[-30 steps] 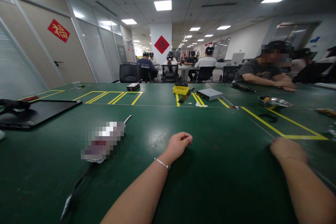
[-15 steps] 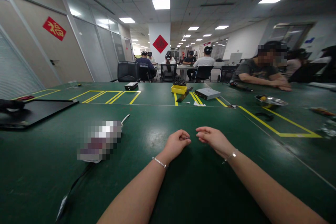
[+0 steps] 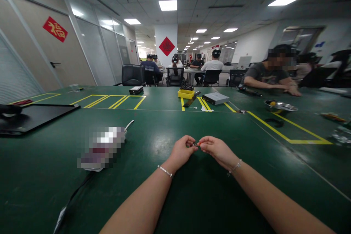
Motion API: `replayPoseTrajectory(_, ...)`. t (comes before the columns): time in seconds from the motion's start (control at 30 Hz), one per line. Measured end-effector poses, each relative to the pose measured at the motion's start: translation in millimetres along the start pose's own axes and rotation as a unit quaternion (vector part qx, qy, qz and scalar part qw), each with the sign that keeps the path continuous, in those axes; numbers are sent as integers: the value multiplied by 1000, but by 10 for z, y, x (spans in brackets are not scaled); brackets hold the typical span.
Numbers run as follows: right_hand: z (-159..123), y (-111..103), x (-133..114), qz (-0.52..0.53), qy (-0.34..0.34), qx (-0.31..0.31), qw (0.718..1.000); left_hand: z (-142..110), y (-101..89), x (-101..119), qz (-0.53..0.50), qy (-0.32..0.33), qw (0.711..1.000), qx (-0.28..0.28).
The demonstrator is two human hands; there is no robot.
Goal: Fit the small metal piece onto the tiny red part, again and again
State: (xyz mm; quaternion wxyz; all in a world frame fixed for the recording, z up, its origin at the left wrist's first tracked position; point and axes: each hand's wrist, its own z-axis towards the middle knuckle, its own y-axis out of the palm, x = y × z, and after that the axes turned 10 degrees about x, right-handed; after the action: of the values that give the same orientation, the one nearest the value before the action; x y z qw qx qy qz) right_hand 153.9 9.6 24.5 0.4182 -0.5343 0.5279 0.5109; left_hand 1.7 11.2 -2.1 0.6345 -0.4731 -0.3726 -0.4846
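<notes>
My left hand [image 3: 182, 153] is closed in a pinch over the dark green table [image 3: 142, 190]. Between its thumb and fingers a small shiny metallic piece [image 3: 195, 144] shows, too small to name. Facing it, my right hand [image 3: 218, 150] pinches a tiny orange-red piece [image 3: 200, 144], mostly covered by the fingertips. The two sets of fingertips almost meet, and I cannot tell whether the pieces touch. Left of my hands lies a blurred-out device [image 3: 102, 148] with a cable.
At the far left lies a black tray-like panel [image 3: 41, 117]. Further back stand a yellow bin [image 3: 185, 94] and a grey box [image 3: 215, 98]. A metal bowl [image 3: 282, 106] sits at right, near a seated person [image 3: 268, 75]. Yellow tape [image 3: 309, 141] marks the tabletop.
My right hand has moved left toward my left hand, closing the gap between the fingertips. An orange-red piece now shows at the right fingertips. The camera view has shifted slightly.
</notes>
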Motion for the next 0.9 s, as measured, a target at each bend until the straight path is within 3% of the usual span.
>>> replayPoseTrajectory(0.4, -2, 75, 76, 88, 14, 12, 996, -74, -10, 135, 137, 132, 980, 49)
replayPoseTrajectory(0.57, -3, 159, 134, 94, -8, 60, 994, -90, 18, 146, 175, 138, 972, 69)
replayPoseTrajectory(0.73, -15, 258, 227, 18, -80, 125, 989, -117, 36, 165, 202, 130, 965, 106)
replayPoseTrajectory(0.9, -57, 285, 217, -34, -91, 151, 984, -118, 15, 181, 223, 108, 960, 128)
